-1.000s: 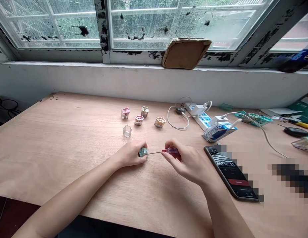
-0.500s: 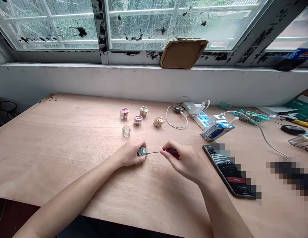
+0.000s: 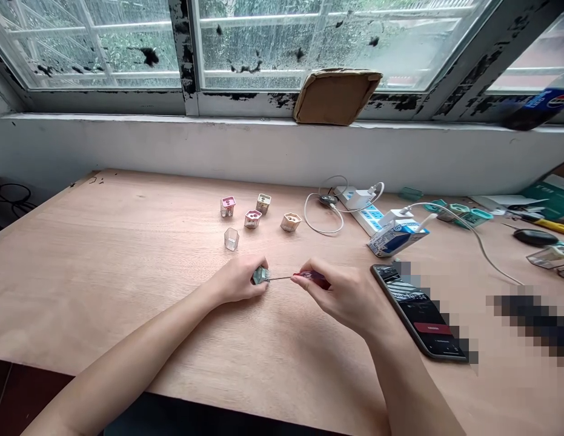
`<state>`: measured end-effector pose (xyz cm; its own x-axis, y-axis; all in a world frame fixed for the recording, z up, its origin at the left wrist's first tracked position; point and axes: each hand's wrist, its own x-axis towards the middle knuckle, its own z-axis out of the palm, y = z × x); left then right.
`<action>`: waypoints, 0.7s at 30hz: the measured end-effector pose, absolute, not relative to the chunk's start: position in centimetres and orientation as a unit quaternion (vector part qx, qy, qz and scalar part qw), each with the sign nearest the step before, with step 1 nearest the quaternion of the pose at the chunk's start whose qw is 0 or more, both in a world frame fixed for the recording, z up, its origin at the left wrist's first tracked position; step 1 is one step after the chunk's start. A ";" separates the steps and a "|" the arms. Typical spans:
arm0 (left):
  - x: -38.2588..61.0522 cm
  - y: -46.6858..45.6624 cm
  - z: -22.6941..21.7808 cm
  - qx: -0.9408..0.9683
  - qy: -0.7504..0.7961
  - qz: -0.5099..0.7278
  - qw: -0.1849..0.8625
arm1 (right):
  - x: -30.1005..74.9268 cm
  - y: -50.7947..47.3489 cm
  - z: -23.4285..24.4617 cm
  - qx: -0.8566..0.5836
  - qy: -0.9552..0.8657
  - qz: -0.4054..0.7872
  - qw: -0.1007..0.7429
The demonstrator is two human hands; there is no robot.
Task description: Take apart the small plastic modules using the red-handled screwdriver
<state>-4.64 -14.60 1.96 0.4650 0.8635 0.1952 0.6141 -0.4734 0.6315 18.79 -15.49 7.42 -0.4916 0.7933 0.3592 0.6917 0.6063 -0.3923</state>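
A small teal plug housing (image 3: pixel 261 276) is gripped by the left hand (image 3: pixel 238 281) over the pale wooden counter (image 3: pixel 127 272), its end met by a red-handled screwdriver (image 3: pixel 313 278) pinched in the right hand (image 3: pixel 343 297). Small clear plastic plug casings (image 3: pixel 231 239) are set beyond, a black smartphone (image 3: pixel 413 312) to the right.

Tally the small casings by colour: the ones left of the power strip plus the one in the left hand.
Pink casings: 2
Beige casings: 2
Clear casing: 1
Teal casing in the left hand: 1
Total: 6
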 end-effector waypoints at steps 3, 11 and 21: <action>-4.7 -14.6 2.0 0.816 0.451 0.256 0.255 | 18.9 -15.4 7.1 -0.433 -0.858 0.101 0.257; -4.7 -14.6 2.1 0.816 0.447 0.258 0.260 | 18.9 -15.1 6.9 -0.433 -0.852 0.124 0.267; -4.8 -14.6 1.9 0.818 0.448 0.261 0.249 | 19.0 -14.5 6.1 -0.420 -0.842 0.192 0.279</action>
<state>-4.80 -14.65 1.88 0.4624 0.8628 0.2043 0.6022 -0.4747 0.6418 19.01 -14.48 6.13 -0.4917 0.8147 0.3075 0.6003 0.5729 -0.5580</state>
